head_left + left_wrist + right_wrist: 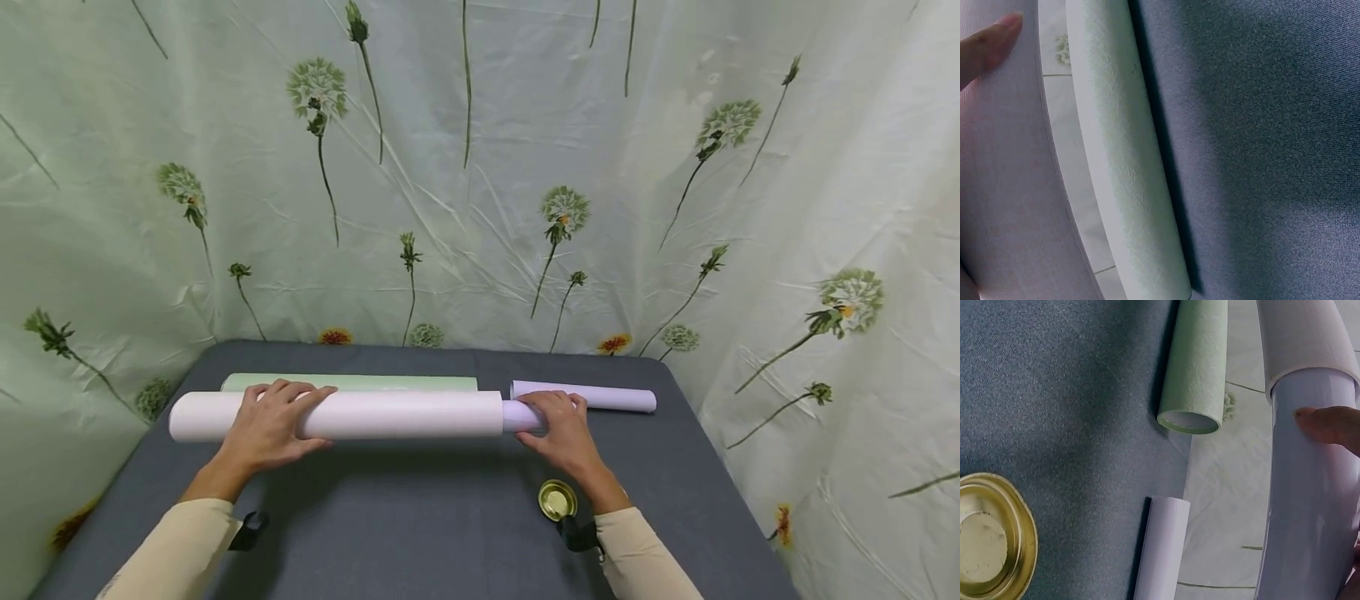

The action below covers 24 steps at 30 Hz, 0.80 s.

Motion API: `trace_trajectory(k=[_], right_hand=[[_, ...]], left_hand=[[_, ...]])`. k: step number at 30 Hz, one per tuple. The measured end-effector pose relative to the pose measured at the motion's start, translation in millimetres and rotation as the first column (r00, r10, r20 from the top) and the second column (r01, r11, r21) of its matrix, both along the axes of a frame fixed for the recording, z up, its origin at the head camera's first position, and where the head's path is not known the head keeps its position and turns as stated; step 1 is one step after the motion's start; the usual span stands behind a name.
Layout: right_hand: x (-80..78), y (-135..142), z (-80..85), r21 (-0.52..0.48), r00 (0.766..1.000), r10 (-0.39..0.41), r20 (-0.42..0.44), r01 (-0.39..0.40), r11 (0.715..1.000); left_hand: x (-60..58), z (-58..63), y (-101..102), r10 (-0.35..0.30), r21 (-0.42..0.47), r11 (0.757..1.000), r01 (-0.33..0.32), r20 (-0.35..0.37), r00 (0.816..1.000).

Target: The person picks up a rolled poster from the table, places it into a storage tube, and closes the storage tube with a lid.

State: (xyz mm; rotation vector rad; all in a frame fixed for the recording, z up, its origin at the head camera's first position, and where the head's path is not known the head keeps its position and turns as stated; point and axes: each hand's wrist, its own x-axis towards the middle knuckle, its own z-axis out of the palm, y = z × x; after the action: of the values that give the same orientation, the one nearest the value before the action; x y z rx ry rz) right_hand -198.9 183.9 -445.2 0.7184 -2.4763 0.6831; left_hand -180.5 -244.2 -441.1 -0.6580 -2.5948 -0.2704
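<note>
A long white tube [412,414] is held level above the grey table, with its shadow below. My left hand [273,425] grips it from above near its left end, thumb at the near side. From the tube's right end a glossy white paper roll [1300,487] sticks out, its other end hidden inside. My right hand [558,429] holds this roll just beyond the tube's mouth, fingers over the top and thumb at the near side. In the left wrist view, a fingertip lies along the tube [1004,156].
Behind the white tube lies a pale green tube [405,383], its open end facing right. Another white paper roll [622,398] rests at the table's back right. A round gold lid [557,500] is near my right wrist. A flowered curtain [480,208] hangs behind the table [420,533].
</note>
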Motion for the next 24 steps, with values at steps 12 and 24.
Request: trace_trajectory(k=[12, 24], right_hand=[[2.6, -10, -4.9, -0.001, 0.999, 0.014, 0.033, -0.014, 1.0], [0.2, -14, 1.0, 0.042, 0.997, 0.034, 0.072, -0.037, 0.998]], left_hand=[[1.2, -6.4, 0, 0.012, -0.005, 1.0, -0.012, 0.017, 1.0], [0.1, -5.3, 0, 0.011, 0.002, 1.0, -0.011, 0.012, 1.0]])
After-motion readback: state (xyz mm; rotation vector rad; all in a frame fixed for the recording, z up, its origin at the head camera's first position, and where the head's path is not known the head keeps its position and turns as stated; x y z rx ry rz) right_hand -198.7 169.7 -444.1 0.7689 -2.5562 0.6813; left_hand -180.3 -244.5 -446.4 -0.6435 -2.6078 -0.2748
